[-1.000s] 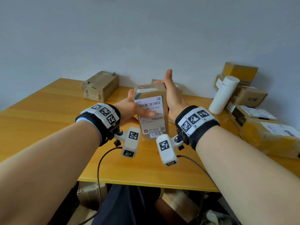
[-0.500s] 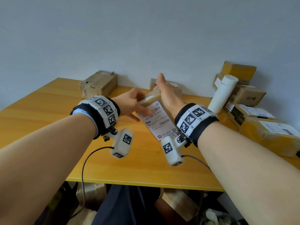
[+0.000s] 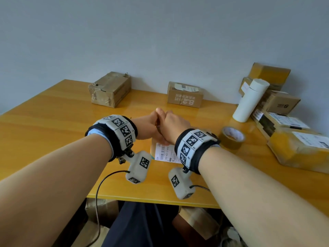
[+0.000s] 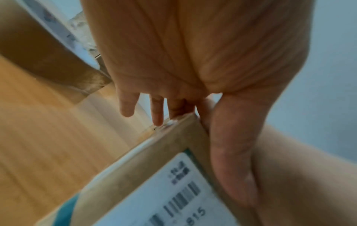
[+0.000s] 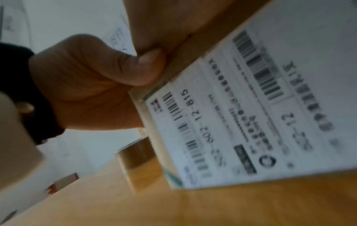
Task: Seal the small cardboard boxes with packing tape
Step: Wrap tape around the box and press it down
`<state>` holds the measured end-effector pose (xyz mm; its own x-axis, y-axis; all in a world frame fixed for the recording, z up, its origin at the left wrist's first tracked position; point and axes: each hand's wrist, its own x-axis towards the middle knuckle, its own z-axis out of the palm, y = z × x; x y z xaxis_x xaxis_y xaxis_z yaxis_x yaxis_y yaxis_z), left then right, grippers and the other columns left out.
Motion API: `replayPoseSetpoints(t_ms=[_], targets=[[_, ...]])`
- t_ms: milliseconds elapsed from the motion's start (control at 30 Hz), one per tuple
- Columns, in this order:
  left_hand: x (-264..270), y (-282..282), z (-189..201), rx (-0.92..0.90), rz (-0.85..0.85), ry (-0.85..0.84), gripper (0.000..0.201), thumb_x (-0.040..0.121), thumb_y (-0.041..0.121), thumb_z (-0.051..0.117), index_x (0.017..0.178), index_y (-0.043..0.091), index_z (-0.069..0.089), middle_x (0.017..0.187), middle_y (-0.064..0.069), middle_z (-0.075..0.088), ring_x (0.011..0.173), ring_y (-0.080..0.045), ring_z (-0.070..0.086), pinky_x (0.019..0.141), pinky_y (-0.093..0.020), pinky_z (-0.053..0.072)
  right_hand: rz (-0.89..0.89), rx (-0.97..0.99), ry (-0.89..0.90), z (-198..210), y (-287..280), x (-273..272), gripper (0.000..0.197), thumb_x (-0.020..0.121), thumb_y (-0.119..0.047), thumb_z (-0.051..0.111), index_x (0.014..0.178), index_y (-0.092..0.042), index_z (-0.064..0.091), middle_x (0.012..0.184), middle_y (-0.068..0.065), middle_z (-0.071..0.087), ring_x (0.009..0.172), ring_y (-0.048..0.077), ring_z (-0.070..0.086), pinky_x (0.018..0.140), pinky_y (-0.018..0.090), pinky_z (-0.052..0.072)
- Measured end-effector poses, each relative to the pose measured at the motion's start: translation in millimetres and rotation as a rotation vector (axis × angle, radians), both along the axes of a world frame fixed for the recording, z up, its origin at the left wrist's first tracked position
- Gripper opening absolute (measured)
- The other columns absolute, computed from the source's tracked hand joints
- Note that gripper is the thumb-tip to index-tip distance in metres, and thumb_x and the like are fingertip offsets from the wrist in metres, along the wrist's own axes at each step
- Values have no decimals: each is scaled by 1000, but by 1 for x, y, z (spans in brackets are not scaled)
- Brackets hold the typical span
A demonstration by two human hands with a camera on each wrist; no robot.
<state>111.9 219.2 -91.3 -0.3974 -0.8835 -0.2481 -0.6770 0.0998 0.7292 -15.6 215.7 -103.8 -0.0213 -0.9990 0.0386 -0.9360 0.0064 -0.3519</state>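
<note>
The labelled cardboard box lies flat on the wooden table, label up, its far end held between both hands. The left hand grips that end, thumb on the side and fingers over the edge; the right hand curls round the same end, though its fingertips are hidden. The roll of brown packing tape sits near the right wrist, untouched. The risk is that, with both hands busy at one end, the box may slide or the flap spring open once a hand lets go to fetch the tape. A second ago the box stood upright between the palms; half a second ago it was tilting down.
</note>
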Motion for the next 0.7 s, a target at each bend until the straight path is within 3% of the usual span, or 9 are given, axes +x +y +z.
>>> replayPoseSetpoints(t_ms=[100, 200, 267, 367, 500, 633, 700], targets=[[3, -1, -3, 24, -17, 6, 98, 67, 33, 90, 145, 22, 31, 130, 9, 55, 124, -17, 50, 113, -40, 37, -9, 12, 34, -1, -1, 3, 71, 103, -63, 8, 122, -12, 52, 92, 6, 61, 96, 30, 65, 88, 44, 48], [6, 0, -4, 23, -28, 9, 108, 66, 36, 90, 150, 25, 24, 138, 8, 52, 129, -17, 48, 113, -41, 37, -1, 160, -29, 15, -8, -2, 75, 103, -65, 12, 136, -11, 53, 116, 12, 65, 107, 30, 64, 91, 41, 48], [7, -1, -5, 29, -5, 35, 115, 65, 34, 91, 153, 29, 17, 144, 6, 49, 129, -17, 48, 110, -39, 39, 47, 201, 47, 20, -9, -9, 60, 107, -56, 25, 146, -16, 45, 128, 13, 61, 110, 31, 63, 94, 43, 51], [6, 0, -6, 35, 13, 59, 128, 58, 32, 94, 155, 33, 10, 154, 6, 38, 136, -18, 43, 115, -42, 35, 145, 189, 274, 14, -4, -10, 44, 104, -39, 47, 146, -30, 39, 117, 7, 63, 98, 29, 64, 85, 45, 57], [8, -4, -3, 19, 4, 14, 129, 58, 33, 94, 155, 36, 9, 153, 9, 39, 136, -18, 42, 114, -45, 36, 177, 256, 254, 25, -5, -20, 43, 108, -47, 33, 143, -24, 45, 125, 9, 62, 110, 30, 62, 97, 46, 51], [8, -9, 8, -13, -32, -128, 126, 62, 34, 93, 156, 37, 8, 153, 8, 40, 135, -20, 43, 114, -45, 35, 205, 202, 414, 14, 0, -31, 49, 104, -50, 40, 150, -45, 25, 121, 5, 59, 105, 33, 61, 90, 52, 54], [1, -9, 14, -42, -55, -221, 128, 65, 34, 92, 157, 36, 2, 157, 7, 34, 139, -21, 39, 116, -47, 32, 213, 219, 457, 7, -3, -30, 56, 102, -50, 45, 152, -48, 19, 121, 6, 56, 104, 35, 62, 88, 53, 55]])
